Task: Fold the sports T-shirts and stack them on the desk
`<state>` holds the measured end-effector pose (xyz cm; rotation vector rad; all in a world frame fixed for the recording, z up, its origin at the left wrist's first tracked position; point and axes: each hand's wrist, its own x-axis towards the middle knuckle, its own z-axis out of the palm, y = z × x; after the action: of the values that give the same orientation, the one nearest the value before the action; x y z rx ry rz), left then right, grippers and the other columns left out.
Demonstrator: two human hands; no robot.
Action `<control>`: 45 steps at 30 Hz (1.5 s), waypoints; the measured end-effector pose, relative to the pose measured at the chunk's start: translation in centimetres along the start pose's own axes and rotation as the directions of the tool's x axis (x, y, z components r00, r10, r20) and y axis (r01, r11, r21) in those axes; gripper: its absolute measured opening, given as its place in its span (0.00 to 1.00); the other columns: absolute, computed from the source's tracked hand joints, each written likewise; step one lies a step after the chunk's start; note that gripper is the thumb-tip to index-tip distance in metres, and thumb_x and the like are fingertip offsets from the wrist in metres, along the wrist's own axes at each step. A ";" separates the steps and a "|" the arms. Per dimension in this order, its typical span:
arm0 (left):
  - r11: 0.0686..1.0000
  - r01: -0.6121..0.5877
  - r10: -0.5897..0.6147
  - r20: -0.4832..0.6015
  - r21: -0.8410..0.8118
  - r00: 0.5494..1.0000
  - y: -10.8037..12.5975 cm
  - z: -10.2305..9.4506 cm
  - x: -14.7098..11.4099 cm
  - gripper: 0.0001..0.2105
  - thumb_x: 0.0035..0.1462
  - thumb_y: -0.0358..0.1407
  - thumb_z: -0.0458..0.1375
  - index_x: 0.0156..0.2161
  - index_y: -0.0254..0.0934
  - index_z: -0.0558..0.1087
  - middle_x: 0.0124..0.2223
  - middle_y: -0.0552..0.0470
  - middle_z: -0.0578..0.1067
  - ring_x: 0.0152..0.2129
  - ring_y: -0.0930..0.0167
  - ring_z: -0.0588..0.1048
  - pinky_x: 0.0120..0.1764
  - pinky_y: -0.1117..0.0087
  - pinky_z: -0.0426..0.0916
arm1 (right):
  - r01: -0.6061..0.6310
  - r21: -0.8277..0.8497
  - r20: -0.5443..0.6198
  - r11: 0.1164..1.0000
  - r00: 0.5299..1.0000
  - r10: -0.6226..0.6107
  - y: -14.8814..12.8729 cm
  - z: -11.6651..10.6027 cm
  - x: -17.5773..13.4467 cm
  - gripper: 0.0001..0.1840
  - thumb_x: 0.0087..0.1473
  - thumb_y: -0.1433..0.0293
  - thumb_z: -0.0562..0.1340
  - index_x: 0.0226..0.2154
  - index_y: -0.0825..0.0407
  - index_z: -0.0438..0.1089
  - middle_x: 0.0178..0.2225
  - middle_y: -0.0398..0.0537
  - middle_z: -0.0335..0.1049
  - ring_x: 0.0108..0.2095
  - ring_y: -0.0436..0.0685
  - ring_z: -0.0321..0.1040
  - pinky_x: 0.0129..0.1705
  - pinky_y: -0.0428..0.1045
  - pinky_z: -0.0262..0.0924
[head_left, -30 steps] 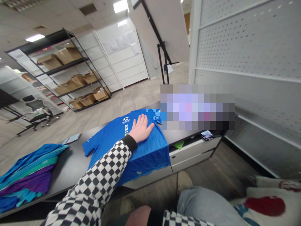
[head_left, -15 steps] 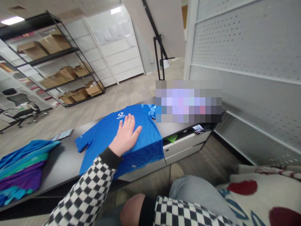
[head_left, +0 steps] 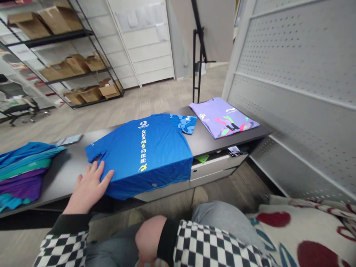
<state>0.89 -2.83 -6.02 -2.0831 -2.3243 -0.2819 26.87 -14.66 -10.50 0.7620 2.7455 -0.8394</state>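
A blue T-shirt (head_left: 164, 148) lies spread on the low cabinet, its lower part hanging over the front edge. White and yellow print runs down it, and one sleeve has a light-blue cloud pattern. My left hand (head_left: 90, 185) is at the shirt's near left edge, fingers apart and palm down, with the fingertips by the cloth; whether they touch it is unclear. My right hand (head_left: 150, 239) rests low by my leg, its fingers mostly hidden.
A folded purple T-shirt (head_left: 222, 116) lies at the cabinet's (head_left: 203, 148) right end. Piled colourful shirts (head_left: 25, 174) and a flat packet (head_left: 69, 139) lie left. A phone (head_left: 235, 151) sits on the lower ledge. A perforated panel (head_left: 300, 74) stands right.
My left hand has moved from the middle of the blue shirt toward its near left edge, uncovering the print. My right hand stays low. The view has shifted slightly.
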 end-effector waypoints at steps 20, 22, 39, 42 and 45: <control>0.961 -0.142 0.125 -0.085 -0.236 0.989 -0.1 0.9 -1.9 0.32 0.74 0.54 0.49 0.75 0.44 0.73 0.78 0.45 0.69 0.79 0.50 0.61 0.79 0.40 0.51 | -0.238 0.046 0.089 0.970 0.968 0.233 2.8 -1.6 -1.5 0.18 0.70 0.64 0.62 0.48 0.56 0.85 0.45 0.65 0.87 0.45 0.68 0.85 0.42 0.53 0.71; 0.947 -0.159 0.135 -0.101 -0.281 0.986 -0.2 0.5 -2.1 0.31 0.73 0.53 0.51 0.73 0.45 0.74 0.78 0.46 0.69 0.79 0.49 0.59 0.80 0.37 0.49 | -0.233 0.096 0.021 0.968 0.972 0.232 3.7 -2.7 -1.7 0.16 0.69 0.66 0.63 0.49 0.55 0.85 0.46 0.62 0.87 0.46 0.66 0.84 0.45 0.52 0.70; 0.021 0.149 0.075 0.151 -0.989 0.986 10.6 0.3 -7.6 0.23 0.70 0.54 0.56 0.55 0.40 0.82 0.32 0.49 0.81 0.21 0.67 0.75 0.25 0.67 0.69 | 0.560 0.797 -0.540 0.226 0.493 0.682 5.8 -7.8 -3.8 0.23 0.59 0.58 0.66 0.54 0.48 0.77 0.41 0.46 0.82 0.22 0.50 0.64 0.24 0.47 0.59; 0.376 -0.093 0.135 -0.045 -0.922 0.990 9.8 1.3 -7.8 0.15 0.68 0.50 0.65 0.45 0.40 0.86 0.23 0.57 0.71 0.19 0.72 0.67 0.26 0.70 0.61 | 0.330 0.808 -0.589 0.488 0.435 0.681 6.3 -5.9 -3.0 0.18 0.60 0.57 0.71 0.46 0.51 0.80 0.23 0.38 0.70 0.20 0.51 0.58 0.24 0.47 0.53; 0.590 -0.248 0.164 -0.186 -0.768 0.969 9.5 2.0 -7.4 0.14 0.72 0.45 0.64 0.47 0.40 0.88 0.23 0.58 0.73 0.20 0.72 0.69 0.30 0.70 0.61 | 0.179 0.718 -0.685 0.673 0.359 0.634 6.7 -5.1 -2.2 0.19 0.64 0.53 0.69 0.44 0.52 0.83 0.23 0.40 0.70 0.23 0.53 0.63 0.28 0.49 0.57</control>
<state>11.35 -8.89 -7.65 -2.5247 -2.0351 -1.6305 32.19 -7.97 -8.78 2.4656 2.7665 -1.9050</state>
